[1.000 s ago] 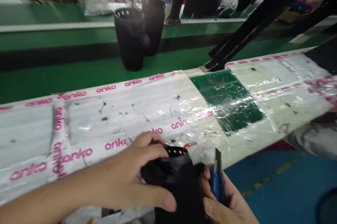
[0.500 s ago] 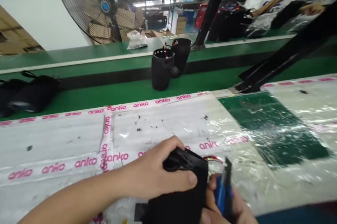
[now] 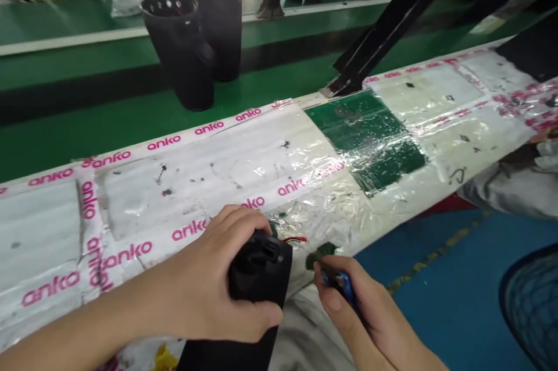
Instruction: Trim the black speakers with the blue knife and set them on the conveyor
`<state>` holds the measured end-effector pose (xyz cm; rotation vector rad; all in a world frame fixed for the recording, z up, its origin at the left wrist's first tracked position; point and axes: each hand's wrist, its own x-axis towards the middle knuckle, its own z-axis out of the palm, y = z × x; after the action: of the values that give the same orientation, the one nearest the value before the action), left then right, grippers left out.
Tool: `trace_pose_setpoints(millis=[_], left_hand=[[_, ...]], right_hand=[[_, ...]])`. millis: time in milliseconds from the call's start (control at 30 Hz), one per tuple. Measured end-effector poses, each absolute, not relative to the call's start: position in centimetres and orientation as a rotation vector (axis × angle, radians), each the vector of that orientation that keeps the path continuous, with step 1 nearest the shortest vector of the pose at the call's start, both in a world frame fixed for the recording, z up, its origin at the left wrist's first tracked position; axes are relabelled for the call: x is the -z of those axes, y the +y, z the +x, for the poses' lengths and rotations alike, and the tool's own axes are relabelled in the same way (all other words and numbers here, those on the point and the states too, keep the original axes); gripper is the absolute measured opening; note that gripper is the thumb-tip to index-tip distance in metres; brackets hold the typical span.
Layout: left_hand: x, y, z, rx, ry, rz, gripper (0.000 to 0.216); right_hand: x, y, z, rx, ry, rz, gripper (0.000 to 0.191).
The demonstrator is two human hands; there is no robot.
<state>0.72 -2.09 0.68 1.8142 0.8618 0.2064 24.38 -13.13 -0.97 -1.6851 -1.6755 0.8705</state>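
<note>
My left hand grips a black plastic housing at the near edge of the workbench, thumb on its side and fingers over its top. Red wires stick out of the housing's far end. My right hand is closed around a blue-handled tool, apparently a small knife, just right of the housing; its tip is hard to make out. The bench top is covered in white foam, clear film and pink "anko" tape.
Two upright black housings stand on the green conveyor belt behind the bench. A black slanted frame bar crosses at the upper right. A green patch shows under the film. Another person's sleeve lies at the right edge.
The view has tilted down and shifted. The housing has turned so its closed end faces up. My right hand with the blue tool has drawn slightly away from the housing, blade no longer upright.
</note>
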Motion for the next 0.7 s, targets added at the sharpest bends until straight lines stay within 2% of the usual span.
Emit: trace_pose_setpoints(millis=[100, 167, 533, 600, 700], left_hand=[[-0.3, -1.9, 0.5, -0.178, 0.858, 1.78, 0.079], [-0.2, -1.7, 0.4, -0.161, 0.851, 1.762, 0.084], [0.2, -1.3, -0.3, -0.15, 0.817, 1.717, 0.085], [0.2, -1.6, -0.7, -0.119, 0.879, 1.756, 0.101], [0.5, -3.5, -1.0, -0.109, 1.155, 1.853, 0.138]], right_hand=[[0.4, -11.8, 26.0, -0.339, -2.286, -1.493, 0.024], [0.1, -10.9, 26.4, -0.196, -2.441, -1.417, 0.025], [-0.4, -9.3, 26.4, -0.109, -2.653, -1.339, 0.024], [-0.6, -9.5, 26.7, -0.116, -2.628, -1.323, 0.024], [0.4, -10.4, 27.2, -0.301, -2.357, -1.352, 0.023]])
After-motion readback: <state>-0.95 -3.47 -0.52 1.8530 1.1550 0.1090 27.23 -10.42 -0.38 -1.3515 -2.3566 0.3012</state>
